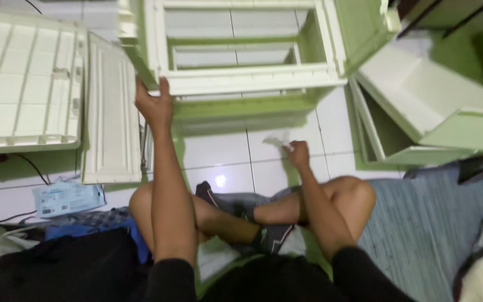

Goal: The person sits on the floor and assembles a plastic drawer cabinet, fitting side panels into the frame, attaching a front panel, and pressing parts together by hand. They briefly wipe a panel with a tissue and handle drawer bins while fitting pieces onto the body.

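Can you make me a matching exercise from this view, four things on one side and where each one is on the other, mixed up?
Things:
1. left hand
2. right hand
3. flat wipes pack
4. pulled-out drawer

Places:
A. lying on the floor at the far left, beside cables
B. gripping the lower front edge of the cabinet frame
C. tilted on the floor at the right of the frame
D. pressing a crumpled white wipe onto the floor tile

Pairs: 1-B, 2-D, 3-A, 4-C

Dim, soft-focus view; glare spot on the floor tiles (219, 180).
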